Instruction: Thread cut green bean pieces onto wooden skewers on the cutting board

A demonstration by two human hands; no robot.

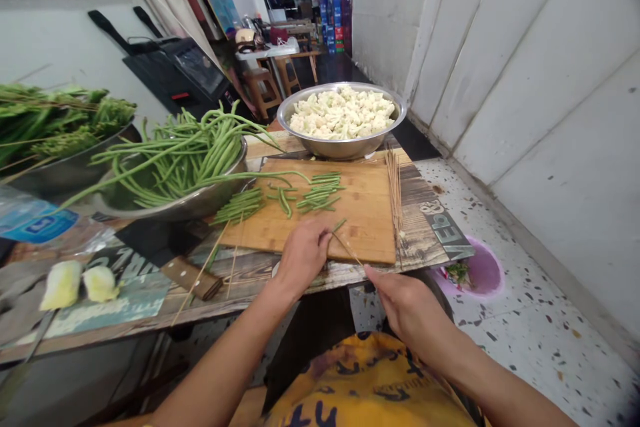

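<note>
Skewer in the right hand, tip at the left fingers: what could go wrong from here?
1. The skewer in the right hand points at the left hand pinching a bean piece; a slip could prick that hand.
2. The thin bean piece may split if pierced off-centre.
3. The loose skewer bundle lies at the cutting board's right edge; a nudge from the right arm could roll some off the table.

Nothing fancy here: a mustard-yellow garment (370, 383) with a dark blue-black print was worn, seen along the bottom edge. The left hand (301, 252) and right hand (406, 308) were left bare, forearms uncovered too.
</note>
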